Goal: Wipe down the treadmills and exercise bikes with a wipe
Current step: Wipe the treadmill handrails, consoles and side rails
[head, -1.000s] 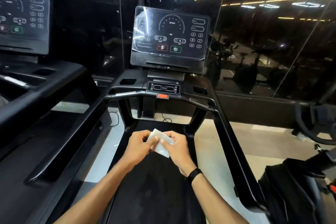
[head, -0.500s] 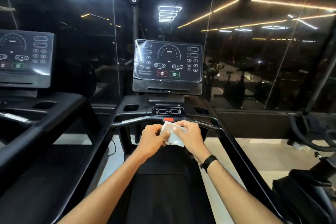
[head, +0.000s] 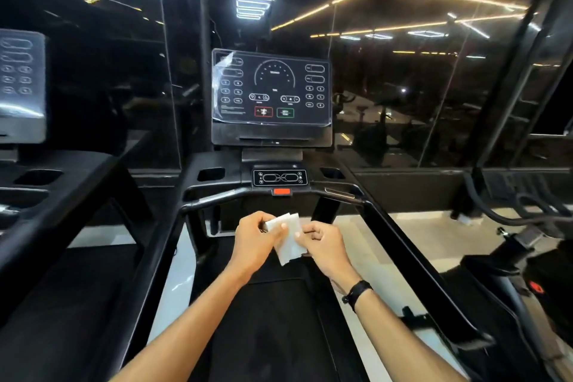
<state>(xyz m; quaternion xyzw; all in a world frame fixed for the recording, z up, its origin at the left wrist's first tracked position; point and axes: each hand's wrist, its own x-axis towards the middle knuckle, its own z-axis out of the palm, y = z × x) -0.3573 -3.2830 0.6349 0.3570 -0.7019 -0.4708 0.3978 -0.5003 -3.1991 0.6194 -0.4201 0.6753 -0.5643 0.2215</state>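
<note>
The left hand (head: 252, 242) pinches the upper part of a small, folded white wipe (head: 286, 237) between thumb and fingers, while the right hand (head: 322, 246), a black band on its wrist, grasps the same wipe at its right edge with curled fingers; both hands hold it in the air above the front of the black running belt (head: 279, 319), touching no part of the machine. The wipe looks partly folded, with layered edges at its top, so my judgement is that it is being readied for use, not yet put to work. Just beyond the hands runs the black curved front handlebar (head: 229, 195) of the black treadmill (head: 403, 242), with a red stop button (head: 281, 192) at its middle and a small control panel above that. Higher up stands the dark rectangular console screen (head: 271, 96), where a clear protective film is peeling at the upper left corner. To the left is a second black treadmill (head: 62, 195) with its own console, and to the right, part of a black exercise bike (head: 511, 245) is in view. Nothing in view shows whether any surface has been wiped. As I read it, the task is at its very start here: handlebar, console, side rails, the neighbouring treadmill and the bike all appear left to do.
</note>
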